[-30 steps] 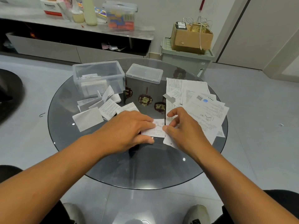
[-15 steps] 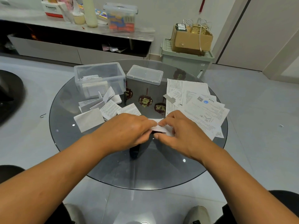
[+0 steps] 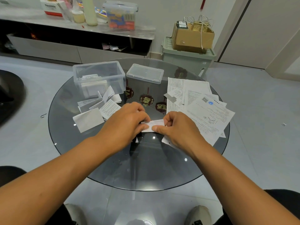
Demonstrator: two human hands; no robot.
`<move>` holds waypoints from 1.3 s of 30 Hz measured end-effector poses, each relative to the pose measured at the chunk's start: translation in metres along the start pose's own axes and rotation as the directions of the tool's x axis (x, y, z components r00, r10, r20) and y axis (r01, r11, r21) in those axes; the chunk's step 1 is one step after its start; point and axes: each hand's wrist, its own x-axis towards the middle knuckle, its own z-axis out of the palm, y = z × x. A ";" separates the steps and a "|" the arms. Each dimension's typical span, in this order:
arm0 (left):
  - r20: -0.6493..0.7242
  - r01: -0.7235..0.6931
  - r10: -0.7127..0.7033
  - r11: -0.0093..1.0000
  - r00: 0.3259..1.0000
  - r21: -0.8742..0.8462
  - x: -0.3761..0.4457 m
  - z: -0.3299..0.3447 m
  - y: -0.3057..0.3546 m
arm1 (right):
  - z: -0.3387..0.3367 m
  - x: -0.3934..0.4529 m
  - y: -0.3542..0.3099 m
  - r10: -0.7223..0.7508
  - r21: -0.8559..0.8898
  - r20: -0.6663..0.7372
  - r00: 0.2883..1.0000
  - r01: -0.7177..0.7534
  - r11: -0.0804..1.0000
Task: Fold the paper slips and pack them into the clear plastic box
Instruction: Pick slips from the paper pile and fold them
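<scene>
Far left on my round smoked-glass counter [image 3: 68, 143] lies a loose heap of folded white paper slips [image 3: 97, 109], just in front of the open clear plastic box [image 3: 99, 75], which already has folded slips inside. Its clear lid [image 3: 145, 75] sits beside it. My left hand [image 3: 125, 124] and right hand [image 3: 180, 127] both pinch one small white printed slip [image 3: 153, 125] between curled fingers, low over the glass. Flat unfolded printed sheets [image 3: 199, 104] fan out on the right

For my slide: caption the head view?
Both hands pinch a slip mid-fold; box waits behind.
</scene>
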 end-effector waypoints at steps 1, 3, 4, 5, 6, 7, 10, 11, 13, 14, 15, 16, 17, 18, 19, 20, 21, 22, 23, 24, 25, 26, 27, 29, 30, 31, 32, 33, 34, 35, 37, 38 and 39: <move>-0.006 -0.098 0.098 0.994 0.995 0.051 0.000 0.000 0.000 | 0.000 0.001 0.000 0.009 0.010 -0.002 1.000 -0.009 1.000; 0.057 -0.219 0.215 0.973 0.975 0.072 -0.003 0.002 0.003 | -0.001 0.003 0.001 0.026 0.063 0.005 1.000 -0.026 0.998; 0.094 -0.236 0.230 0.970 0.969 0.065 -0.004 0.002 0.005 | -0.002 0.004 0.002 0.029 0.092 0.009 1.000 -0.030 0.995; 0.113 -0.244 0.235 0.967 0.965 0.073 -0.006 0.002 0.006 | -0.004 0.005 0.003 0.028 0.112 0.011 1.000 -0.029 0.993; 0.113 -0.258 0.247 0.961 0.962 0.101 -0.007 0.003 0.008 | -0.006 0.006 0.004 0.026 0.116 0.012 1.000 -0.027 0.993; 0.111 -0.281 0.267 0.949 0.957 0.140 -0.008 0.003 0.009 | -0.008 0.007 0.005 0.021 0.111 0.008 1.000 -0.021 0.994; 0.112 -0.309 0.288 0.909 0.951 0.281 -0.010 0.006 0.015 | -0.010 0.007 0.007 0.009 0.091 -0.010 1.000 -0.008 0.996; 0.126 -0.294 0.267 0.901 0.956 0.320 -0.011 0.007 0.019 | -0.010 0.007 0.007 0.008 0.087 -0.018 1.000 -0.006 0.996; 0.156 -0.251 0.206 0.893 0.966 0.373 -0.013 0.012 0.025 | -0.010 0.005 0.006 -0.007 0.080 -0.039 0.999 0.010 0.997; 0.171 -0.221 0.164 0.888 0.971 0.403 -0.014 0.013 0.027 | -0.010 0.001 0.004 -0.029 0.069 -0.052 0.998 0.033 0.997; 0.191 -0.193 0.117 0.869 0.975 0.456 -0.013 0.011 0.029 | -0.012 -0.004 0.002 -0.057 0.052 -0.054 0.997 0.060 0.997; 0.187 -0.168 0.083 0.848 0.979 0.502 -0.013 0.010 0.027 | -0.013 -0.008 0.000 -0.084 0.035 -0.042 0.996 0.085 0.996; 0.180 -0.144 0.052 0.825 0.982 0.546 -0.011 0.008 0.026 | -0.016 -0.014 -0.001 -0.102 0.016 -0.026 0.994 0.102 0.995; 0.166 -0.115 0.019 0.796 0.986 0.595 -0.011 0.005 0.025 | -0.019 -0.020 -0.002 -0.116 -0.015 -0.015 0.993 0.116 0.993; 0.157 -0.077 -0.032 0.764 0.987 0.641 -0.009 0.002 0.025 | -0.023 -0.025 -0.002 -0.130 -0.065 -0.021 0.991 0.128 0.990; 0.156 -0.063 -0.056 0.745 0.986 0.664 -0.009 0.000 0.026 | -0.028 -0.030 -0.002 -0.143 -0.134 -0.036 0.989 0.137 0.982; 0.154 -0.035 -0.096 0.731 0.983 0.681 -0.010 0.000 0.027 | -0.035 -0.035 -0.003 -0.146 -0.199 -0.049 0.988 0.134 0.971; 0.145 -0.010 -0.126 0.720 0.981 0.694 -0.009 0.000 0.028 | -0.043 -0.039 -0.003 -0.127 -0.237 -0.044 0.991 0.113 0.965; 0.135 0.016 -0.157 0.710 0.978 0.704 -0.008 0.000 0.027 | -0.051 -0.043 -0.004 -0.085 -0.246 -0.012 0.996 0.079 0.966; 0.107 0.044 -0.172 0.698 0.979 0.715 -0.006 -0.001 0.026 | -0.059 -0.047 -0.004 -0.031 -0.236 0.042 0.999 0.040 0.971; 0.088 0.069 -0.188 0.694 0.978 0.717 -0.005 -0.002 0.025 | -0.065 -0.051 -0.002 0.020 -0.227 0.105 0.994 0.004 0.974; 0.081 0.086 -0.201 0.702 0.976 0.706 -0.003 -0.003 0.024 | -0.069 -0.055 -0.001 0.059 -0.230 0.164 0.985 -0.020 0.973; 0.081 0.102 -0.218 0.712 0.972 0.695 -0.001 -0.004 0.022 | -0.071 -0.058 0.000 0.079 -0.243 0.211 0.974 -0.026 0.970; 0.058 0.117 -0.208 0.736 0.976 0.667 -0.001 -0.003 0.021 | -0.070 -0.062 0.001 0.068 -0.284 0.249 0.966 0.006 0.959; 0.049 0.106 -0.180 0.754 0.983 0.648 -0.001 -0.002 0.021 | -0.069 -0.063 0.001 0.053 -0.323 0.254 0.966 0.033 0.946; 0.036 0.087 -0.140 0.775 0.989 0.626 -0.001 0.000 0.020 | -0.068 -0.064 0.002 0.040 -0.377 0.262 0.964 0.064 0.924; 0.020 0.072 -0.104 0.808 0.994 0.585 -0.001 0.005 0.018 | -0.066 -0.064 0.001 0.030 -0.431 0.269 0.963 0.093 0.898; 0.004 0.045 -0.056 0.843 0.998 0.535 -0.001 0.010 0.015 | -0.065 -0.063 0.001 0.017 -0.480 0.270 0.963 0.120 0.869; -0.020 0.012 -0.003 0.880 1.000 0.474 -0.001 0.013 0.015 | -0.063 -0.063 0.000 0.004 -0.519 0.265 0.964 0.139 0.844; -0.056 -0.035 0.063 0.916 0.996 0.400 0.000 0.018 0.017 | -0.060 -0.060 0.001 -0.006 -0.551 0.254 0.967 0.150 0.821; -0.098 -0.127 0.153 0.966 0.983 0.225 0.001 0.020 0.028 | -0.055 -0.055 0.003 -0.015 -0.609 0.221 0.975 0.150 0.779; -0.108 -0.159 0.175 0.978 0.979 0.136 0.001 0.018 0.034 | -0.053 -0.052 0.005 -0.017 -0.632 0.204 0.979 0.145 0.761; -0.103 -0.176 0.179 0.983 0.978 0.043 0.001 0.015 0.038 | -0.052 -0.049 0.008 -0.033 -0.645 0.190 0.981 0.150 0.750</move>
